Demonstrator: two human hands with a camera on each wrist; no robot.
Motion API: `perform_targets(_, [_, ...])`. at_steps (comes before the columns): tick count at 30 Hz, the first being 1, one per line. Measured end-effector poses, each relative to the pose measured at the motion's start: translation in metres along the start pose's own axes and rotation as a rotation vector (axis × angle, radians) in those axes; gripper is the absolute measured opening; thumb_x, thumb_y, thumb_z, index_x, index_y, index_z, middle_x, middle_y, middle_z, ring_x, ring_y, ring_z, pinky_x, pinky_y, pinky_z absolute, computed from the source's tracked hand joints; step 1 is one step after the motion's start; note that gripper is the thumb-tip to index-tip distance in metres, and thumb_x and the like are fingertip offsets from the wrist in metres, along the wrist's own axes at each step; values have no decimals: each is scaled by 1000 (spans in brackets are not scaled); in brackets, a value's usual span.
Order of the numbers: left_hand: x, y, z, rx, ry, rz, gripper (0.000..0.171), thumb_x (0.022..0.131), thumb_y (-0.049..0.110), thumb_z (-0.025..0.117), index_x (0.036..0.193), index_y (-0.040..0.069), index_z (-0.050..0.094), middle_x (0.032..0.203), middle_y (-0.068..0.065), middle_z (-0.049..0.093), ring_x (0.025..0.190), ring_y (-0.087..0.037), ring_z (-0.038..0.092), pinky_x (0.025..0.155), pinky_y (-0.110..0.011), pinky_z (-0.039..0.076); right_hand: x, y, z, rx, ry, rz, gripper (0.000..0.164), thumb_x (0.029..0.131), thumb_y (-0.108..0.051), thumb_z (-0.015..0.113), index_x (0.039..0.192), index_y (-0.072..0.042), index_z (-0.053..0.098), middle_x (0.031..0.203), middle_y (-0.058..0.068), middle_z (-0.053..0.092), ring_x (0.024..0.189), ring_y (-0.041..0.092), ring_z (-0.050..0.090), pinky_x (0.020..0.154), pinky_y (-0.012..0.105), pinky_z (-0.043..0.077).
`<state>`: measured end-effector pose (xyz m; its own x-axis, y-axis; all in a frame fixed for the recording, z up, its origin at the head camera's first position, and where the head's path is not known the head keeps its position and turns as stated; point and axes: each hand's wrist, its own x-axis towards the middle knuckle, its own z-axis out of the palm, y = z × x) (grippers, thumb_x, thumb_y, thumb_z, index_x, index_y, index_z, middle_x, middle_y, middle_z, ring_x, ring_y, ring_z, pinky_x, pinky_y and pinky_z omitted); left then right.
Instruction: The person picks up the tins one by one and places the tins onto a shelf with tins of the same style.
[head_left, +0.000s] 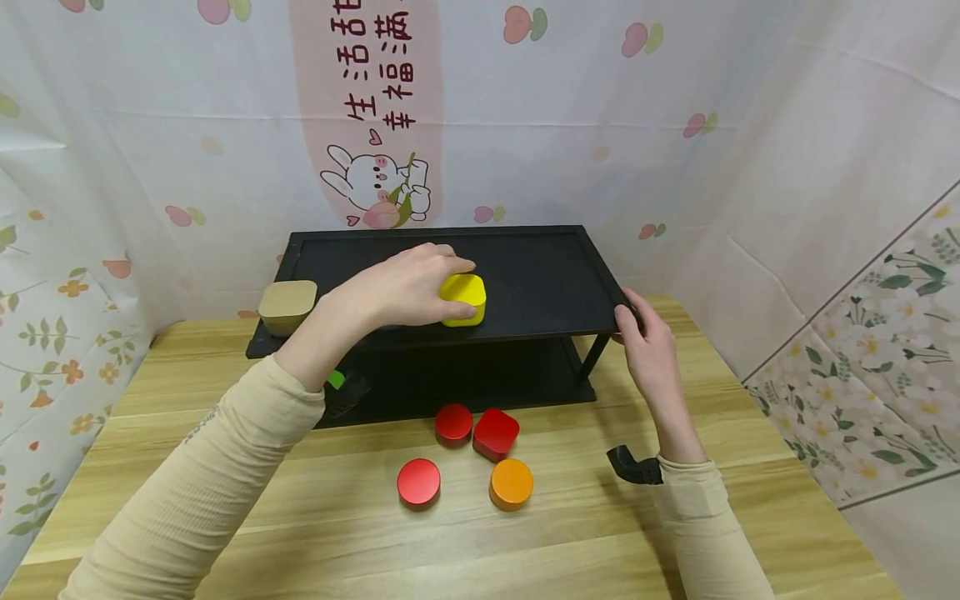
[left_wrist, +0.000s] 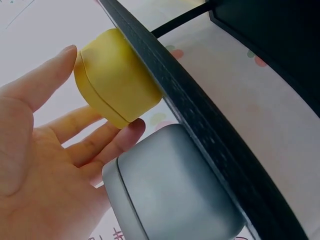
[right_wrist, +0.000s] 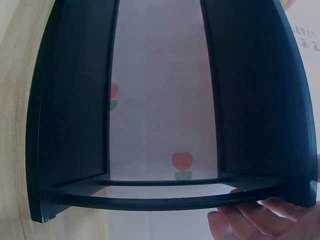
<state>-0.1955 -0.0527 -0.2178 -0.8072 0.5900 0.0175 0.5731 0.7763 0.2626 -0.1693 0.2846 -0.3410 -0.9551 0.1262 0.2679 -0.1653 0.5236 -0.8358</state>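
Observation:
On the top board of a black two-tier shelf point(head_left: 536, 275), my left hand point(head_left: 408, 287) pinches a yellow rounded-square lidded box point(head_left: 464, 302), thumb in front and fingers behind. The left wrist view shows the thumb at the yellow box's point(left_wrist: 117, 72) lid edge, the box's base against the board. Beside it stands a grey lidded box point(left_wrist: 175, 185), mostly hidden by my hand in the head view. My right hand point(head_left: 651, 346) grips the shelf's right front corner, thumb above and fingers underneath, seen also as the right hand point(right_wrist: 270, 220) in the right wrist view.
A beige box point(head_left: 288, 307) sits at the shelf's left end. Before the shelf, on the wooden table point(head_left: 585, 533), are two round red boxes point(head_left: 418, 482) point(head_left: 453, 424), a square red box point(head_left: 496, 433) and a round orange box point(head_left: 512, 483). Something green point(head_left: 336, 379) shows by my left wrist.

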Motion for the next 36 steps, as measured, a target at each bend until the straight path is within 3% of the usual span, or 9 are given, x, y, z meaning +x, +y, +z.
perform_targets(14, [-11, 7, -5, -16, 138, 46, 55, 97, 38, 68, 145, 13, 59, 145, -10, 57, 135, -28, 51, 119, -46, 43, 0, 0, 1, 5, 1, 4, 57, 109, -46, 41, 158, -16, 42, 153, 19, 53, 122, 35, 63, 83, 2, 48])
perform_targets(32, [-33, 29, 28, 27, 451, 385, 36, 97, 26, 72, 130, 12, 71, 124, -4, 68, 115, -22, 59, 98, -36, 53, -1, -2, 0, -1, -1, 5, 56, 109, -46, 40, 158, -19, 42, 153, 18, 53, 123, 34, 63, 84, 4, 49])
perform_targets(36, [-37, 34, 36, 23, 496, 446, 34, 96, 25, 73, 127, 11, 72, 122, -3, 69, 113, -20, 61, 100, -35, 52, 0, -1, 0, -8, 1, 8, 57, 109, -47, 40, 158, -18, 42, 153, 18, 53, 123, 35, 63, 83, 3, 48])
